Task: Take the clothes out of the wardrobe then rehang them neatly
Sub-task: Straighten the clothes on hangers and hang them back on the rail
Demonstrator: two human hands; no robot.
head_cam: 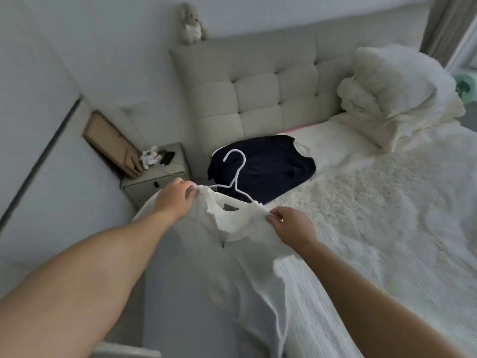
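A white garment (pixel 214 275) hangs in front of me on a white hanger (pixel 236 174), whose hook points up and away over the bed. My left hand (pixel 175 196) pinches the garment's left shoulder at the hanger's end. My right hand (pixel 289 223) pinches the right shoulder at the other end. A dark navy garment (pixel 268 166) lies flat on the bed just beyond the hanger. The wardrobe is not in sight.
The bed (pixel 374 215) with a white cover fills the right side, with pillows (pixel 395 94) at a tufted headboard (pixel 258 99). A grey nightstand (pixel 154 182) with small items and a leaning frame (pixel 111 143) stands left of the bed. A teddy bear (pixel 192 23) sits atop the headboard.
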